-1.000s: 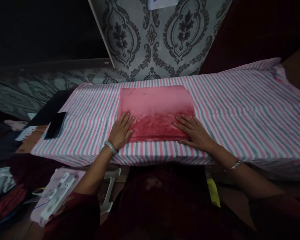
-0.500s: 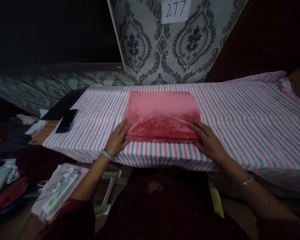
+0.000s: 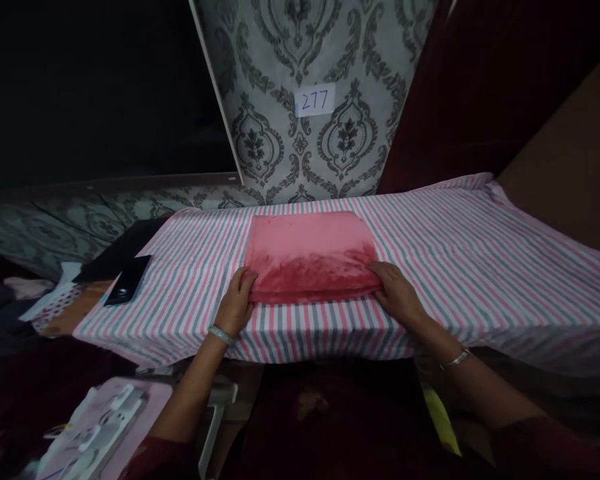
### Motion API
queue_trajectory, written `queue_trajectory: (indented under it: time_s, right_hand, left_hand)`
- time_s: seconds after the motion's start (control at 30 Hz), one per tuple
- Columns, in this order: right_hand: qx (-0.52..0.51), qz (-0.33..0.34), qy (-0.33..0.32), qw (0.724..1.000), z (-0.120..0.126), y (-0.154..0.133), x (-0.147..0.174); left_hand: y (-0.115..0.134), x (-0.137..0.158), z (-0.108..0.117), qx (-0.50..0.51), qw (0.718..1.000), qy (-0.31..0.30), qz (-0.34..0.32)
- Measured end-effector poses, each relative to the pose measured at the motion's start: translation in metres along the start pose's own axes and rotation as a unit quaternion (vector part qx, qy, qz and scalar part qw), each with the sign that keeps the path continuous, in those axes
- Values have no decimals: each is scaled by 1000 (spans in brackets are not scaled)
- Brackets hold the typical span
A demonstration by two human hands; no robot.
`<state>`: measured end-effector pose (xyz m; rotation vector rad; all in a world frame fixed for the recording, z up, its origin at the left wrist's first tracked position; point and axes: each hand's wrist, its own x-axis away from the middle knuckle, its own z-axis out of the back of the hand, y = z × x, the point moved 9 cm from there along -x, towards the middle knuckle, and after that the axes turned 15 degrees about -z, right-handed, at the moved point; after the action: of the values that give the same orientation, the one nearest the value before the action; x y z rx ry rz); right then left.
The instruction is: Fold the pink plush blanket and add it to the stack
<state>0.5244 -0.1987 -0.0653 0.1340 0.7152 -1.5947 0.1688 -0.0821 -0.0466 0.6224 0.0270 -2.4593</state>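
A folded pink velvety cloth [image 3: 310, 250] lies flat on a striped cover, its nap pale at the back and deeper red toward the front. My left hand [image 3: 237, 300] holds its near left corner, fingers on top and thumb tucked at the edge. At the near right corner, my right hand [image 3: 395, 290] grips the cloth in the same way. The thumbs are partly hidden at the cloth's edges.
Pink, grey and white stripes run over the table cover [image 3: 460, 267]. A black phone [image 3: 129, 280] rests at its left end. Behind are a dark screen [image 3: 100, 93] and a paper marked 277 [image 3: 315, 100]. A white power strip [image 3: 107, 427] lies low on the left.
The camera view has tilted up, so table and cloth appear lower. Both hands have closed more firmly on the cloth's near corners, and the cloth stays in place on the table.
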Motion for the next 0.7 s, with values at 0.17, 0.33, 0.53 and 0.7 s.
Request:
queue_trajectory:
  time_s: [0.17, 0.33, 0.53, 0.7]
  right_hand:
    - [-31, -14, 34, 999, 17, -3, -17]
    - [-102, -47, 104, 988, 80, -9, -73]
    - [-263, -81, 169, 947, 184, -17, -161]
    - [-426, -172, 109, 882, 175, 10, -218]
  left_hand:
    - [-2, -12, 17, -18, 999, 22, -24]
    - [1, -61, 87, -64, 995, 55, -56]
    - [7, -134, 214, 35, 979, 199, -19]
    - [-45, -177, 213, 261, 930, 230, 117]
